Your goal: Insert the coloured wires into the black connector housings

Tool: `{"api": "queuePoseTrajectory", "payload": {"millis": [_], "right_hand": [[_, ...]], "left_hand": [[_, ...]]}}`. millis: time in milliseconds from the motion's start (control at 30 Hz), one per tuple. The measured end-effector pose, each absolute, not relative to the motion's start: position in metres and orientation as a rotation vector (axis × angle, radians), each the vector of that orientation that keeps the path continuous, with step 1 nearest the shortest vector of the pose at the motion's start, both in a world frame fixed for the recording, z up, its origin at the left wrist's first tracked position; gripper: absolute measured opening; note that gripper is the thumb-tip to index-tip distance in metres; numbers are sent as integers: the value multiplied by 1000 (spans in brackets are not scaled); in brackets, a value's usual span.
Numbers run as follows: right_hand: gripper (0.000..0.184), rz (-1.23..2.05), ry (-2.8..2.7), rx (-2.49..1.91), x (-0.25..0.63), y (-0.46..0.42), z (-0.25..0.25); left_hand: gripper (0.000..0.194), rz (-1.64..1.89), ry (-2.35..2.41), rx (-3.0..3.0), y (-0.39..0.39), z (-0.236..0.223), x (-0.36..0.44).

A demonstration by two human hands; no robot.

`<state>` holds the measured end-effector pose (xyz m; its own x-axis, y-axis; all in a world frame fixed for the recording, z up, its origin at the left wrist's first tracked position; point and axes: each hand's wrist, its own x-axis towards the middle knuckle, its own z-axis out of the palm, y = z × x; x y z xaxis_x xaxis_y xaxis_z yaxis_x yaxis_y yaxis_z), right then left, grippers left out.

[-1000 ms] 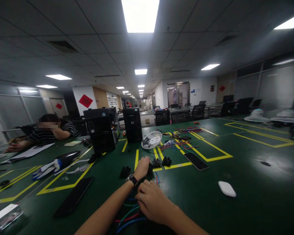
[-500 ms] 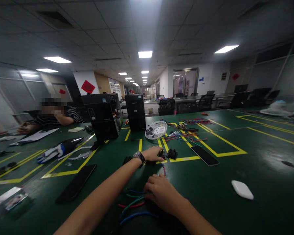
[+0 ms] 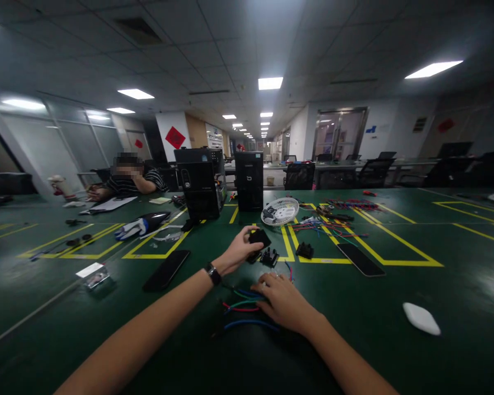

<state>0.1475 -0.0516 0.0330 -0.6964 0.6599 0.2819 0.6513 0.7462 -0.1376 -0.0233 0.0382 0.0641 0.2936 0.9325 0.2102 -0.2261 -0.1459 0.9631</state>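
My left hand, with a watch at the wrist, is closed on a flat black square part, tilted just above the table. Under and beside it lies a black plastic terminal-like piece, and a similar black piece sits further right. My right hand lies over a group of loose wires, its fingers somewhat apart. Blue, green and red wires fan out to its left. A short red-and-blue pair sticks out past its fingertips. The right palm is hidden from view.
Two black computer towers and a white basket stand beyond my hands. Coloured wires lie behind. Dark phone-like slabs flank the area; a white case lies right. A person sits at the far left.
My left hand has moved off the yellow tape spot and raised the flat black square part. My right hand stays on the wires. The camera view has turned slightly left.
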Motion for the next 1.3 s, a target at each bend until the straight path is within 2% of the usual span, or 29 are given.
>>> {"api": "queuePoseTrajectory", "payload": {"millis": [67, 200, 333, 400, 533, 733, 933, 1300], "right_hand": [[33, 49, -2649, -950, 140, -58, 35], [16, 74, -2676, -946, 126, -64, 32], [8, 72, -2658, -972, 123, -66, 32], [10, 80, -2635, -974, 125, -65, 34], [16, 138, -2458, -1033, 127, -63, 35], [17, 260, -2183, -1086, 123, -62, 31], [18, 240, -2138, -1053, 122, -63, 27], [17, 224, -2170, -1059, 127, -61, 21]], "left_hand": [[62, 1229, 736, 1177, 20, 56, -48], [65, 1249, 782, 1091, -10, 40, -83], [64, 1306, 826, 1086, -36, 34, -92], [65, 1343, 848, 1095, -44, 33, -89], [80, 1437, 864, 1094, -46, 27, -82], [65, 1493, 851, 1144, -43, 14, -73], [65, 1411, 711, 1117, -46, 16, -71], [70, 1301, 800, 1144, -47, 20, -69]]}}
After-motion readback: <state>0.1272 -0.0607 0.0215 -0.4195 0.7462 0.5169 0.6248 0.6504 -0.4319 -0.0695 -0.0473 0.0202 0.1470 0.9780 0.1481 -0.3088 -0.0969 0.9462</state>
